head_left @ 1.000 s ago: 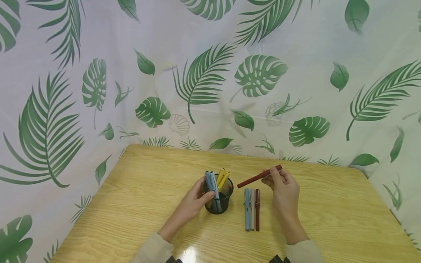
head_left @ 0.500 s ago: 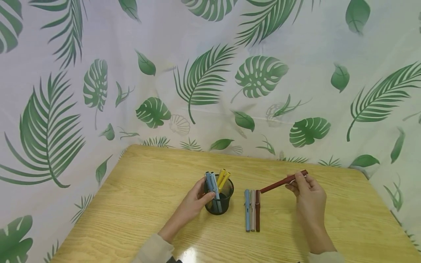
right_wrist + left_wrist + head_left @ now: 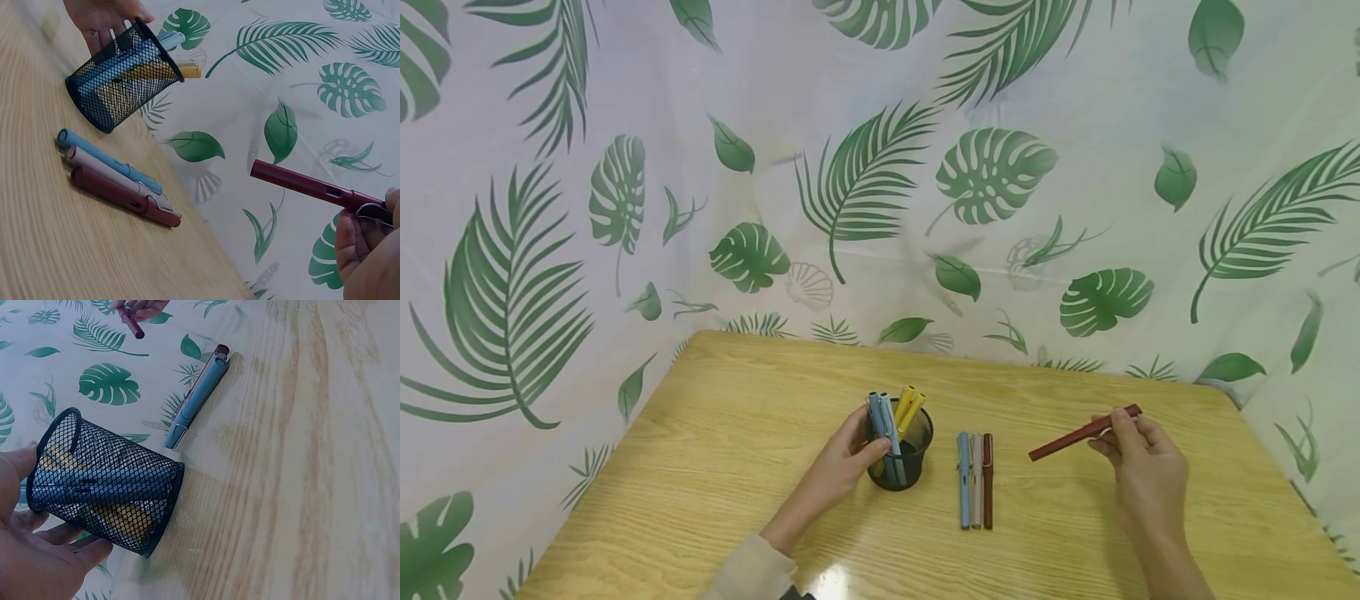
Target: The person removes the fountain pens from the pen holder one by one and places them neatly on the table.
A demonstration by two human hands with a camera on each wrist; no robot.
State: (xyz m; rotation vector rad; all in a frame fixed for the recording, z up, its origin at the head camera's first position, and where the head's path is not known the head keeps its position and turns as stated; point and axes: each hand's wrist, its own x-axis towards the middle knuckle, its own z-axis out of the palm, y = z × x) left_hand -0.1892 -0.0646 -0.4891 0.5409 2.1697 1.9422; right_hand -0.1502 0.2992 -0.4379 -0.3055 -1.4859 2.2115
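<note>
My left hand (image 3: 844, 454) grips a black mesh pen holder (image 3: 916, 468), fingers and thumb on either side of its rim. Inside it stand two blue pens (image 3: 888, 421) and two yellow pens (image 3: 913, 410), caps sticking out over the top. On the table to its right, three pens lie side by side: a light blue pen (image 3: 112, 161), a pale pinkish pen (image 3: 106, 172) and a dark red pen (image 3: 122, 195). Farther right, my right hand (image 3: 1153, 467) pinches another dark red pen (image 3: 1067, 439) near its clip, held tilted above the table, its free end pointing left.
The wooden table (image 3: 715, 450) reaches back to a white cloth (image 3: 880, 283) printed with green leaves, which hangs behind it and along both sides. A bright reflection shows on the table near its front.
My right hand has carried the dark red pen rightward and toward me, past the row of three pens. The left hand and the pen holder have stayed in place.
</note>
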